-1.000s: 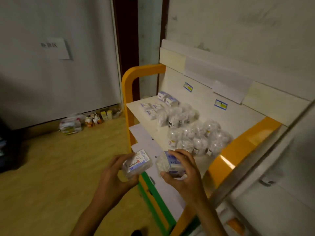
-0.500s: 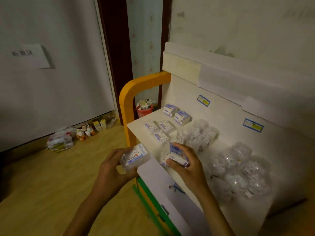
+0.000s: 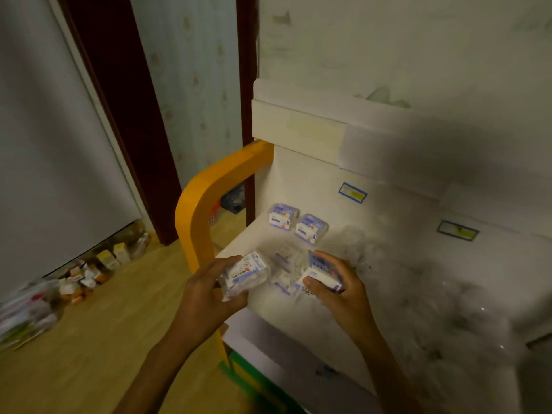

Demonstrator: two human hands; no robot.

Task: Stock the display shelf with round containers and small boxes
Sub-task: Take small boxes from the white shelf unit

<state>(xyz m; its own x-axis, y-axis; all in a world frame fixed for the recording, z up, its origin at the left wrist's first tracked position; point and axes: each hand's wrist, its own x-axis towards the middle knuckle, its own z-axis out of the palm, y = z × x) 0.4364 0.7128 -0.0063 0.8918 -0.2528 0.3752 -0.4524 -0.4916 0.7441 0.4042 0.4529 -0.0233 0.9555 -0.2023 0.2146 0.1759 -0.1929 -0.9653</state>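
A person's left hand (image 3: 206, 289) grips a small box (image 3: 246, 271) at the shelf's (image 3: 301, 327) front edge; the right hand (image 3: 337, 286) holds another box (image 3: 321, 271) just over the shelf, beside boxes already laid there. Two boxes (image 3: 295, 224) stand at the back and blurred round containers (image 3: 442, 312) crowd the right; stocking looks well advanced, with these two boxes still to place.

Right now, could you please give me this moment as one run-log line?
left hand: holds small box | right hand: holds second box over shelf | two boxes at back | placement not yet done
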